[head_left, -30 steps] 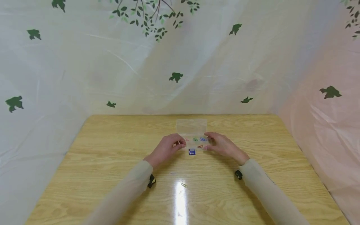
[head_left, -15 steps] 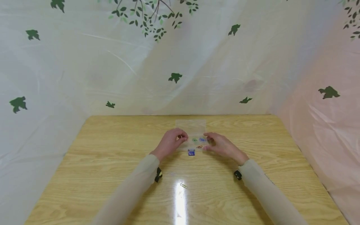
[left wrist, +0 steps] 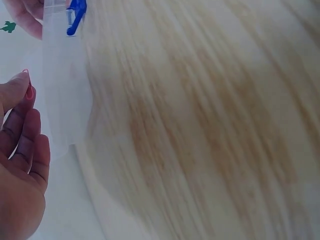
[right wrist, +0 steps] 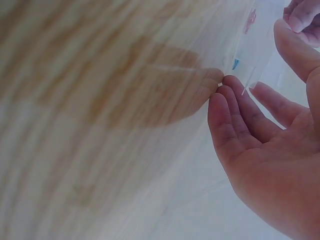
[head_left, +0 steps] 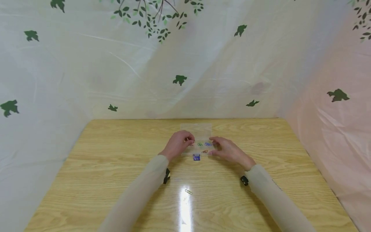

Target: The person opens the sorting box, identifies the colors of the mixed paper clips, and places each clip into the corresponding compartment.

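A clear plastic box [head_left: 189, 153] with compartments stands on the table, its lid [head_left: 197, 129] open at the back and a blue latch [head_left: 196, 157] at the front. Inside lie green paper clips [head_left: 200, 144], blue paper clips [head_left: 207, 144] and a red paper clip [head_left: 204, 151]. Over the back left compartment, my left hand [head_left: 178, 143] pinches a pinkish-red paper clip [left wrist: 30, 92] between thumb and finger. My right hand [head_left: 229, 151] grips the box's right end, thumb at the front and fingers at the side and back.
One gold paper clip [head_left: 188, 192] lies on the wooden table [head_left: 116, 167], nearer to me. A pale curtain [head_left: 130, 80] with leaf and bird prints hangs behind the table and at both sides.
My left hand has moved from the box's front left toward its back left compartment and now hovers there. The right hand keeps its place on the box.
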The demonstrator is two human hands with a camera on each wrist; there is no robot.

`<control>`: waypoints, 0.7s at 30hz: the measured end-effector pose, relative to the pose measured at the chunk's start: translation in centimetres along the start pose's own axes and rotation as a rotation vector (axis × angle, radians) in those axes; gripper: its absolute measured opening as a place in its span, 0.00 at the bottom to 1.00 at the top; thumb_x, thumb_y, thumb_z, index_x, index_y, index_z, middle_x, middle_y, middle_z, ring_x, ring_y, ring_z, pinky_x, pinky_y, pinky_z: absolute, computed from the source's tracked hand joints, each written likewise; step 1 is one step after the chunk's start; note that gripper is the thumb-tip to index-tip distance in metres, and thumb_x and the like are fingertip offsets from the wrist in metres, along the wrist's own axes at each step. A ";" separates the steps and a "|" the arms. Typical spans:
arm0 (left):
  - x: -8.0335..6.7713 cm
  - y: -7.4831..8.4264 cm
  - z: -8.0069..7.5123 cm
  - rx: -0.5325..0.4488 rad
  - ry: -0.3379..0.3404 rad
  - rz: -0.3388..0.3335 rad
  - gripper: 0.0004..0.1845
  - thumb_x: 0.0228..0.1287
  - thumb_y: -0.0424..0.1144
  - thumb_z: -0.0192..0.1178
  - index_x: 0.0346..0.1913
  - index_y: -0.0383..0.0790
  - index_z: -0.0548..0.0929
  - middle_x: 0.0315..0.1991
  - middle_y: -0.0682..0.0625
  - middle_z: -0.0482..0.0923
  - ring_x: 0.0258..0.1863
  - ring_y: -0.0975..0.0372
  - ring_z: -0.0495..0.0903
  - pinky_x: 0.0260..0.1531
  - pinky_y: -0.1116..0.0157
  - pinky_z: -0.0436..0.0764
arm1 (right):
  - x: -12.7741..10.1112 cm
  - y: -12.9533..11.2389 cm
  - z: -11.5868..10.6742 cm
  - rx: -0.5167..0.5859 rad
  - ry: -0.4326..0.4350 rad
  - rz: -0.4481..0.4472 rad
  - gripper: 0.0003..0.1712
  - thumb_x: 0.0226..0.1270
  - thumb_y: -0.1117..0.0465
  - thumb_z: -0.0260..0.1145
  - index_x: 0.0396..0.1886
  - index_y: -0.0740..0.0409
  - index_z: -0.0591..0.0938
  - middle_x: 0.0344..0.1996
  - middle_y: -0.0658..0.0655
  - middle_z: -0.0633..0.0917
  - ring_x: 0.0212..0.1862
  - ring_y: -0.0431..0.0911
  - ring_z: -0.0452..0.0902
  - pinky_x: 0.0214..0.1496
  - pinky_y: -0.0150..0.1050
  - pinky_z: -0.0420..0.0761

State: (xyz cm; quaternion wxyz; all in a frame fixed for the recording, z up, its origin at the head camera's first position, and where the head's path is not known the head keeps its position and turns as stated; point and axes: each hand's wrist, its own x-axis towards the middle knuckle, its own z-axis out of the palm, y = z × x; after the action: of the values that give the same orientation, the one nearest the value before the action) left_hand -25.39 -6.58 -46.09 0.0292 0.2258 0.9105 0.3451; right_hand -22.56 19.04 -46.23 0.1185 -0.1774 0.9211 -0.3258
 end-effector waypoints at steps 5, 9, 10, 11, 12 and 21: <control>0.4 -0.1 0.5 0.025 0.009 -0.007 0.03 0.72 0.35 0.66 0.40 0.44 0.89 0.44 0.51 0.87 0.43 0.60 0.83 0.49 0.59 0.83 | -0.1 0.0 0.0 -0.005 0.004 -0.013 0.38 0.70 0.54 0.73 0.74 0.65 0.71 0.61 0.64 0.81 0.63 0.57 0.76 0.69 0.58 0.74; 0.7 -0.2 0.7 0.035 0.007 -0.016 0.03 0.71 0.35 0.67 0.40 0.44 0.90 0.44 0.51 0.88 0.43 0.59 0.83 0.50 0.59 0.83 | 0.0 0.0 0.0 -0.009 0.004 -0.013 0.39 0.70 0.54 0.73 0.74 0.65 0.71 0.61 0.64 0.81 0.63 0.56 0.77 0.69 0.57 0.74; 0.7 -0.3 0.8 0.039 0.005 -0.018 0.03 0.71 0.35 0.67 0.40 0.44 0.90 0.43 0.51 0.88 0.43 0.59 0.83 0.50 0.59 0.83 | 0.0 0.0 0.0 -0.006 0.003 -0.008 0.39 0.70 0.54 0.74 0.74 0.64 0.71 0.62 0.64 0.81 0.63 0.56 0.77 0.69 0.57 0.74; 0.7 -0.4 0.8 0.040 0.003 -0.019 0.03 0.71 0.36 0.67 0.41 0.44 0.90 0.43 0.51 0.87 0.43 0.60 0.83 0.49 0.59 0.83 | 0.1 0.0 0.1 -0.006 0.002 -0.005 0.39 0.70 0.54 0.74 0.74 0.64 0.71 0.62 0.64 0.81 0.63 0.56 0.76 0.69 0.57 0.74; 0.7 -0.4 0.8 0.039 0.001 -0.021 0.03 0.71 0.36 0.67 0.42 0.44 0.90 0.43 0.51 0.87 0.43 0.60 0.83 0.49 0.59 0.83 | 0.1 -0.1 0.1 -0.005 0.001 -0.003 0.39 0.70 0.54 0.74 0.74 0.64 0.71 0.62 0.64 0.81 0.63 0.56 0.76 0.69 0.57 0.74; -0.1 -0.2 0.1 -0.034 -0.017 -0.042 0.11 0.71 0.39 0.68 0.52 0.41 0.89 0.49 0.50 0.87 0.49 0.57 0.83 0.55 0.56 0.82 | 0.0 -0.1 0.0 -0.004 -0.004 0.012 0.39 0.71 0.53 0.73 0.75 0.63 0.70 0.62 0.64 0.80 0.63 0.56 0.76 0.69 0.57 0.74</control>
State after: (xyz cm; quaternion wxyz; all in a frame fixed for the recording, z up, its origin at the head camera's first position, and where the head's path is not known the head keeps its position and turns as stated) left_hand -25.40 -6.68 -46.27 0.0479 0.2092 0.9088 0.3577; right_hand -22.52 18.91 -46.18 0.1219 -0.1728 0.9225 -0.3228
